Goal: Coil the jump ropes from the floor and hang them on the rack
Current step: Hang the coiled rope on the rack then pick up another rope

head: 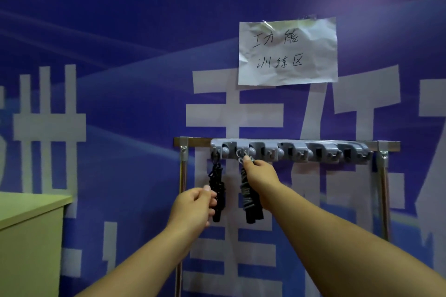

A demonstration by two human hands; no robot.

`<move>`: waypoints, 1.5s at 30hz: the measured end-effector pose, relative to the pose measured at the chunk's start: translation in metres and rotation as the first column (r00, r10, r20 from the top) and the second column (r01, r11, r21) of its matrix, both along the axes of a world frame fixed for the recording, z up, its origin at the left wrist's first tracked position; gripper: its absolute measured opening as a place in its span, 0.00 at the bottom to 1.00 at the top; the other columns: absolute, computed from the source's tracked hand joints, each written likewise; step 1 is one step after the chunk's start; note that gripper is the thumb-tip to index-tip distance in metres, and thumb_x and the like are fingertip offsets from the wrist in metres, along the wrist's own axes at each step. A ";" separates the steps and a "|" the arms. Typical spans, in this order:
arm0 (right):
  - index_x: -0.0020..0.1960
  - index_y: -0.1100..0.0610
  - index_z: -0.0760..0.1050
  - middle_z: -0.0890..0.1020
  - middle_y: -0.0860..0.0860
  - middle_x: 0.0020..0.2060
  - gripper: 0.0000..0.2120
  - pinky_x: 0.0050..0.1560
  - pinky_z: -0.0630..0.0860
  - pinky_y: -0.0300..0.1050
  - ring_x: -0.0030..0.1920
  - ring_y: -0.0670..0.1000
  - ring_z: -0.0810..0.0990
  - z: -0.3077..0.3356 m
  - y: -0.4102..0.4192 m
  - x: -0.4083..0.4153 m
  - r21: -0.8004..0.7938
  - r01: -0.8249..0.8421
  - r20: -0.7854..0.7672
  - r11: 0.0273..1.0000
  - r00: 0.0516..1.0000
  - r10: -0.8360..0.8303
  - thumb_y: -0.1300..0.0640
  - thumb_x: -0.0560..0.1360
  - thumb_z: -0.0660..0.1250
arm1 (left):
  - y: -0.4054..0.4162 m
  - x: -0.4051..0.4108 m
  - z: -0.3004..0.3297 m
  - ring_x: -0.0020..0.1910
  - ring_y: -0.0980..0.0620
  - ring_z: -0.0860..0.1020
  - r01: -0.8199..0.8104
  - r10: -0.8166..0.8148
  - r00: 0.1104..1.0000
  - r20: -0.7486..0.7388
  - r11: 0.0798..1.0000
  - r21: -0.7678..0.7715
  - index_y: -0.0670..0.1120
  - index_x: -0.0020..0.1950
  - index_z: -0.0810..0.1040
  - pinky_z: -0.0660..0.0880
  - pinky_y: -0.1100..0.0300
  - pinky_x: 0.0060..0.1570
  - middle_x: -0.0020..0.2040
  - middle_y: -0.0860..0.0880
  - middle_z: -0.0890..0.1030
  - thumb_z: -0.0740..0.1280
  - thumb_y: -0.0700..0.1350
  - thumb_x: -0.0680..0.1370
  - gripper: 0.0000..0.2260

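Grey coiled rope [248,190] loop pinched by right hand [261,173] at hook [241,152]; left hand [193,205] curled.

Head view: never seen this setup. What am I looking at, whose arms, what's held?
There is no machine here: one camera sits on a person's head and looks forward, so the two bare arms reaching in are the wearer's own.

In front is a grey hook rack fixed to a metal rail against a blue banner wall, with a handwritten paper sign taped above it. Two coiled jump ropes hang at the rack's left end. The left hand is beside the first jump rope; whether its curled fingers hold it is unclear. The right hand pinches the top loop of the second jump rope at its hook. A pale cabinet stands at lower left.
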State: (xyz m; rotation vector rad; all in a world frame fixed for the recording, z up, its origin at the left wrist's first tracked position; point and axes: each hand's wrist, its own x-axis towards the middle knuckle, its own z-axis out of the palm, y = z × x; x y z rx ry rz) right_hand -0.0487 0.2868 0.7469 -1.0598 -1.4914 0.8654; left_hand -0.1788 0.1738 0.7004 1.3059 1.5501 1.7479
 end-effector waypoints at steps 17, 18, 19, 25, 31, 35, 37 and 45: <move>0.49 0.54 0.79 0.85 0.54 0.47 0.14 0.41 0.73 0.46 0.42 0.52 0.80 -0.335 -0.117 0.024 -0.592 -0.177 0.105 0.786 0.950 0.293 0.43 0.77 0.67 | -0.075 -0.015 -0.303 0.27 0.54 0.74 0.075 0.000 0.989 0.147 0.859 -0.506 0.46 0.40 0.79 0.67 0.66 0.27 0.33 0.49 0.80 0.65 0.52 0.82 0.14; 0.48 0.55 0.79 0.84 0.52 0.44 0.14 0.41 0.72 0.44 0.40 0.51 0.79 -0.360 -0.130 0.023 -0.622 -0.169 0.112 0.765 0.947 0.301 0.43 0.77 0.67 | -0.082 -0.013 -0.326 0.26 0.54 0.74 0.075 0.007 0.989 0.145 0.831 -0.551 0.46 0.39 0.78 0.67 0.66 0.25 0.32 0.49 0.80 0.64 0.52 0.82 0.15; 0.46 0.55 0.79 0.83 0.51 0.41 0.14 0.39 0.71 0.42 0.37 0.50 0.79 -0.386 -0.146 0.021 -0.665 -0.168 0.119 0.728 0.938 0.325 0.43 0.77 0.67 | -0.092 -0.010 -0.352 0.26 0.54 0.74 0.075 0.029 0.987 0.161 0.793 -0.604 0.47 0.38 0.78 0.67 0.67 0.24 0.32 0.49 0.80 0.64 0.52 0.82 0.15; 0.35 0.56 0.78 0.77 0.49 0.27 0.16 0.25 0.66 0.37 0.27 0.48 0.71 -0.545 -0.230 0.037 -0.813 -0.095 0.179 0.575 0.898 0.402 0.47 0.77 0.69 | -0.169 -0.001 -0.514 0.28 0.50 0.73 0.067 0.140 0.977 0.159 0.508 -0.859 0.46 0.36 0.76 0.66 0.65 0.24 0.36 0.43 0.80 0.63 0.56 0.82 0.19; 0.32 0.57 0.81 0.80 0.52 0.26 0.20 0.38 0.75 0.49 0.31 0.52 0.76 -0.660 -0.257 0.065 -0.848 0.101 0.350 0.520 0.843 0.407 0.44 0.76 0.69 | -0.210 0.006 -0.615 0.50 0.41 0.81 -0.097 0.194 0.980 -0.037 0.312 -0.945 0.43 0.44 0.81 0.72 0.57 0.45 0.48 0.41 0.84 0.64 0.52 0.81 0.15; 0.37 0.57 0.83 0.82 0.52 0.30 0.18 0.39 0.73 0.45 0.34 0.52 0.78 -0.694 -0.262 0.064 -0.860 0.096 0.323 0.501 0.863 0.388 0.42 0.73 0.70 | -0.238 0.016 -0.667 0.51 0.42 0.83 -0.108 0.133 0.988 -0.077 0.241 -0.965 0.46 0.50 0.83 0.77 0.57 0.49 0.48 0.44 0.86 0.66 0.52 0.79 0.11; 0.37 0.54 0.80 0.81 0.49 0.31 0.18 0.42 0.75 0.49 0.36 0.53 0.79 -0.714 -0.257 0.062 -0.895 0.107 0.284 0.432 0.886 0.368 0.39 0.69 0.68 | -0.248 0.019 -0.690 0.51 0.44 0.83 -0.099 0.018 0.995 -0.098 0.254 -0.962 0.48 0.46 0.81 0.76 0.57 0.49 0.46 0.46 0.85 0.67 0.51 0.78 0.08; 0.54 0.58 0.75 0.74 0.56 0.37 0.04 0.23 0.67 0.37 0.28 0.49 0.70 -0.755 -0.254 0.060 -0.972 0.088 0.112 0.219 0.988 0.101 0.59 0.79 0.66 | -0.198 0.033 -0.718 0.55 0.42 0.73 -0.184 -0.441 0.779 -0.446 0.518 -0.835 0.54 0.63 0.79 0.75 0.51 0.53 0.56 0.47 0.75 0.65 0.44 0.71 0.20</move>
